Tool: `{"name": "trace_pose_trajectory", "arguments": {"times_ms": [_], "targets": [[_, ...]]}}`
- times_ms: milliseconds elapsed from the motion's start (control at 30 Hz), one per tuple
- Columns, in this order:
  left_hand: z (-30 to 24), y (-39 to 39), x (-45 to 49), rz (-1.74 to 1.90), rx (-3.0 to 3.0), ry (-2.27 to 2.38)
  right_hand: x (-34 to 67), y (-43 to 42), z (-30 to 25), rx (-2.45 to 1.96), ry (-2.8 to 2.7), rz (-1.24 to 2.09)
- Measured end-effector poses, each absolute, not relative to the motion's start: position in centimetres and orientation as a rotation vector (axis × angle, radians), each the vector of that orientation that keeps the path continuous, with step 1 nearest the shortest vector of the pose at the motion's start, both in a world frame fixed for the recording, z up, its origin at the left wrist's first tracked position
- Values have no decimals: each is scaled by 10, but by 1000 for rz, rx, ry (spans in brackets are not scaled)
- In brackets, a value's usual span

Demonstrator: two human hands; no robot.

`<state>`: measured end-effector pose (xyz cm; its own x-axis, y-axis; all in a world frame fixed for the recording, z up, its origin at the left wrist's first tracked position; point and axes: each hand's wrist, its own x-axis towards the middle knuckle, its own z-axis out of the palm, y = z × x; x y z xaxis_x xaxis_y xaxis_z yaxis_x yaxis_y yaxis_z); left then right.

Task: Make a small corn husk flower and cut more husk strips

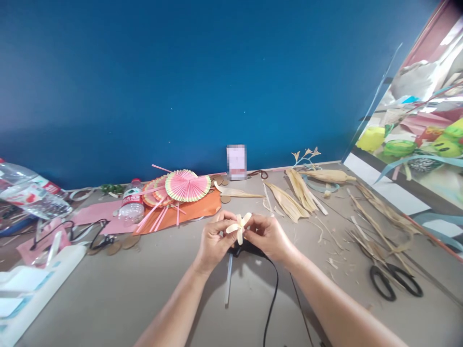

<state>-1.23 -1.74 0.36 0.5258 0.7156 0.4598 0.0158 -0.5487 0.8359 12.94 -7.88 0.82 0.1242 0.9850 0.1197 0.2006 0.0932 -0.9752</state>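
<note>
A small cream-coloured flower [240,227] with several narrow petals, apparently of corn husk, is held up between both hands at the middle of the table. My left hand [216,237] pinches it from the left, and my right hand [266,237] pinches a petal from the right. Just below the fingers lies a black glue gun [246,248], mostly hidden by the hands. A translucent glue stick [228,282] sticks out toward me, and a black cord [272,308] trails to the front edge.
Black-handled scissors [396,282] lie at right among husk strips and scraps. Dried corn husks [289,202] spread along the back right. Pink paper fans [188,185], a small bottle [131,205] and a large plastic bottle [34,190] occupy the left. A blue wall [217,86] closes the back.
</note>
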Motion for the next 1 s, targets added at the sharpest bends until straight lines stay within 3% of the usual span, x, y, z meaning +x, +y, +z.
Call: {"name": "trace_pose_trajectory", "arguments": {"times_ms": [1000], "targets": [[5,-21,-11,1139,1983,625,119,-83,5,-1331,-1215,843]]}}
